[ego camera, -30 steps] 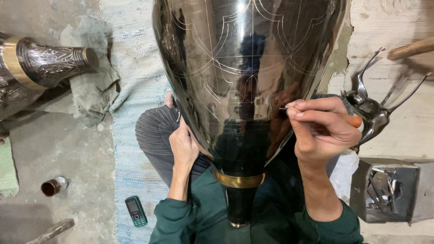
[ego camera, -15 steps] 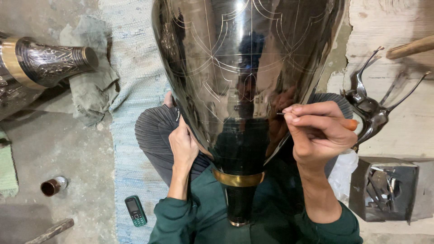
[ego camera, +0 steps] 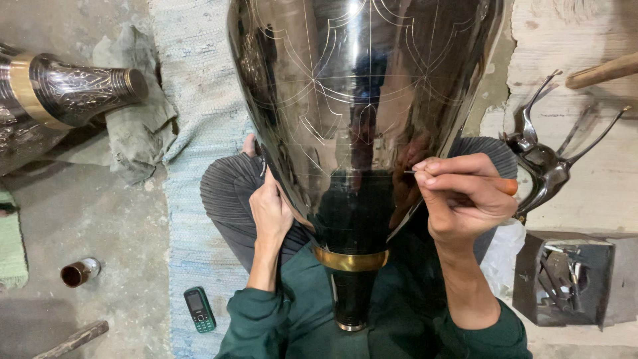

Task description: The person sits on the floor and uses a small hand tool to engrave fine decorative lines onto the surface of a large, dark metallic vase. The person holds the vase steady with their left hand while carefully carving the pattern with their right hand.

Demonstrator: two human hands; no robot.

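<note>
Hands unchanged: left hand (ego camera: 269,211) braces vase (ego camera: 359,113); right hand (ego camera: 465,199) still pinches engraving tool (ego camera: 506,187), barely shifted.

— Where does the view sit?

— There is one view only, worn on the person's head. It looks almost straight down over the lap, so nothing is shared with a second view.

— How near is it?

— Very near. The dark polished vase (ego camera: 359,119) fills the top middle and runs off the upper edge, with its foot pointing back toward the wearer. The left hand (ego camera: 269,213) and right hand (ego camera: 462,199) are close under the lens.

— And the surroundings?

— The floor shows on both sides: the pale woven mat (ego camera: 193,100) to the left of the lap, concrete beyond it to the left edge, and a metal box of tools (ego camera: 565,279) at the lower right.
</note>
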